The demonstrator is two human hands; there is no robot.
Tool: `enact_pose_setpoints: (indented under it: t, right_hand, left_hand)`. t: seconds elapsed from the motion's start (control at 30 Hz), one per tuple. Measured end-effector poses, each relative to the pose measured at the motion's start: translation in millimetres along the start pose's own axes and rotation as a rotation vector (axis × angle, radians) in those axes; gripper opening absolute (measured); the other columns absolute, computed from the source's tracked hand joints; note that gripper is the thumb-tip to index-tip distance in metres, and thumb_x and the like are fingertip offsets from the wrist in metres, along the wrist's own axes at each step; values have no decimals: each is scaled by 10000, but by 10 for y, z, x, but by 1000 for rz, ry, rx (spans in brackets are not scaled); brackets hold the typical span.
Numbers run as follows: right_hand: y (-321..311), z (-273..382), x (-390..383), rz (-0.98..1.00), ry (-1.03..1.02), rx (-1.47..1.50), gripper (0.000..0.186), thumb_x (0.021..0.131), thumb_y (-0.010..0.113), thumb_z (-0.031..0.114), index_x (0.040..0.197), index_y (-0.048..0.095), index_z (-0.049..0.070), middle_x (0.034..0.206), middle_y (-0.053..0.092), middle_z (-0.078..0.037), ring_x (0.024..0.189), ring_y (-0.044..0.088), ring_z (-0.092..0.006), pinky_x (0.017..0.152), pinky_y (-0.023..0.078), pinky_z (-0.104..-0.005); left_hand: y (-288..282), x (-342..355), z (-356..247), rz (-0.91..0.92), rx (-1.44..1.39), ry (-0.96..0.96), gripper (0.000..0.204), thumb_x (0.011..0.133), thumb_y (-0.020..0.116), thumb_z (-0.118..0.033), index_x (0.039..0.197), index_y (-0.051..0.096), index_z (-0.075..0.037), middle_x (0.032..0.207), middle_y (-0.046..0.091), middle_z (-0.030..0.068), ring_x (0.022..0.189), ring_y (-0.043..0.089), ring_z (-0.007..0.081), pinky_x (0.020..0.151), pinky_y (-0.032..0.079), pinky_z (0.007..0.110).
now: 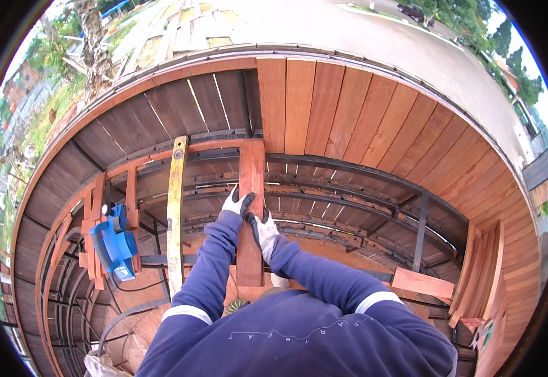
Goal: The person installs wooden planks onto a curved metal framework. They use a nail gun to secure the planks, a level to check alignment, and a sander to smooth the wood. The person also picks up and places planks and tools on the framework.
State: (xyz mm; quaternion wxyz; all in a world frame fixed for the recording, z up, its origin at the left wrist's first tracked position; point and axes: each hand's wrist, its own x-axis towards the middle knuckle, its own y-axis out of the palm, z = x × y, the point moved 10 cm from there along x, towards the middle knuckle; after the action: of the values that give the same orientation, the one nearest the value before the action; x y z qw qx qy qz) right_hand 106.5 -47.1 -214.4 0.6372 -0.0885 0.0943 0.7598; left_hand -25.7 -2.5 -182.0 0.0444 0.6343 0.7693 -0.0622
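Note:
A reddish-brown wooden board [250, 257] stretches away from me across the dark metal frame, its far end meeting a curved wooden strip. My left hand [237, 202], in a white glove with dark fingers, grips the board's left edge. Slightly nearer to me, my right hand [263, 233], gloved alike, holds the right edge, with part of its fingers hidden by the board. To the left, a long yellow spirit level [175, 207] lies across the frame, apart from my hands.
A blue power planer [116, 245] rests on wooden pieces at the left. Fitted boards [374, 113] curve along the far right; a wooden offcut [422, 283] lies nearer on that side. Dark metal bars [349, 198] with gaps span the middle. Stacked boards [478, 270] stand at the right.

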Motion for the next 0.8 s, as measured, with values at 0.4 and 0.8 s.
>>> enact_pose_setpoints:
  t: [0.4,0.8]
  right_hand:
    - [-61,-18,113,-10,204,-522,745,912,574,464,1437,344,-11,1365,454,-318,1263,459,-446,1031,408,-466]
    - [-51,-58,165,-159,99,-194,557,950,574,351,1344,424,-13,1206,604,-260,1106,593,-398,945,470,-429]
  left_hand:
    - [-209,279,373,58,146,37,506,843,679,-229,1282,561,-8,1141,652,144,1046,606,266,941,453,352]
    - [32,206,115,107,54,-94,681,885,681,-237,1456,374,-27,1333,544,134,1179,515,218,1008,399,303]
